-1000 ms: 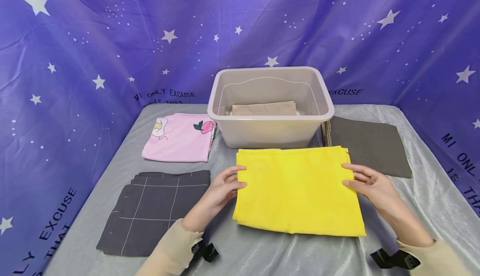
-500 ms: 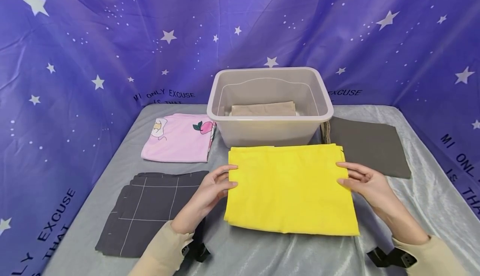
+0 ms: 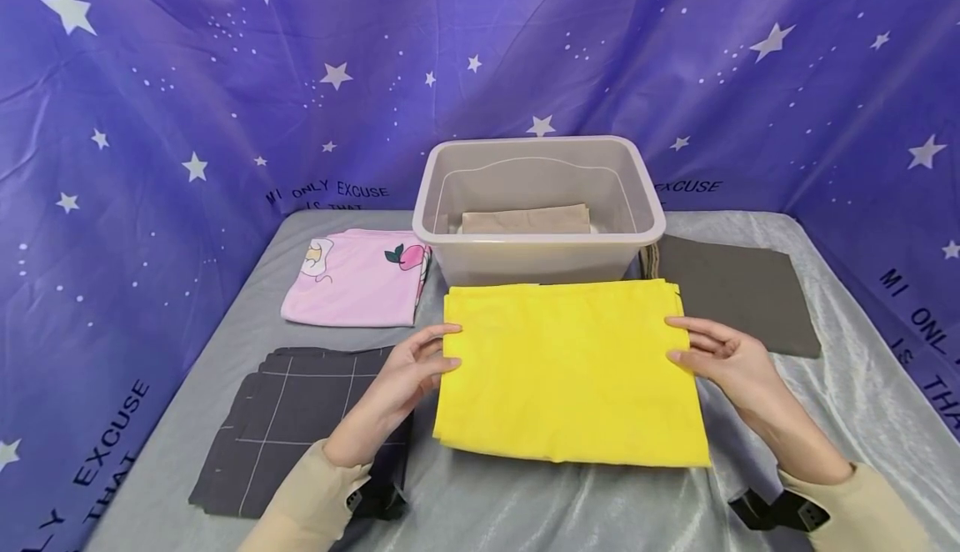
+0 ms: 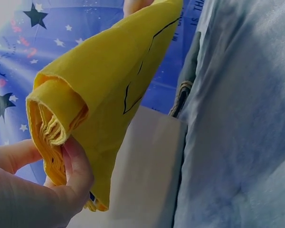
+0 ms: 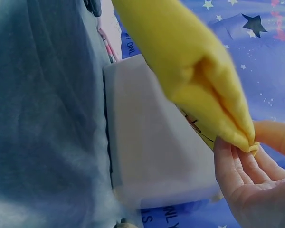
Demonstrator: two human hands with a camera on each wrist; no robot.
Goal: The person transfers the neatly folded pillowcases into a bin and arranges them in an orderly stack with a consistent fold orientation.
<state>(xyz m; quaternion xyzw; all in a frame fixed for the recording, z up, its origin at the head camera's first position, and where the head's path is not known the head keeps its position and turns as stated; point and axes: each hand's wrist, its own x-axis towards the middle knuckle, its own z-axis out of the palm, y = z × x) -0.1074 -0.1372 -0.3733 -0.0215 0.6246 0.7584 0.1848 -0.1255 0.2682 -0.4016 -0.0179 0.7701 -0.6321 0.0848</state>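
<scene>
A folded yellow cloth (image 3: 566, 373) hangs between both hands in front of the bin, its near edge sagging a little. My left hand (image 3: 401, 381) pinches its left edge, thumb on top and fingers beneath. On the opposite edge my right hand (image 3: 723, 360) pinches the cloth the same way. The left wrist view shows the many stacked layers of the yellow cloth (image 4: 97, 90) at the left hand's fingertips. In the right wrist view, the fingers (image 5: 249, 168) nip a rounded fold, and dark printed lines show on the underside.
Behind the cloth stands a beige plastic bin (image 3: 540, 258) with a folded beige cloth (image 3: 525, 220) inside. A pink printed cloth (image 3: 360, 285) and a dark grid-patterned cloth (image 3: 292, 419) lie at left. At right lies a grey-brown folded cloth (image 3: 738, 293). Starry curtains surround the grey-covered table (image 3: 585, 510).
Both hands have carried the yellow cloth leftward and slightly up toward the bin, so it covers more of the bin's lower front. The grip on both edges is unchanged.
</scene>
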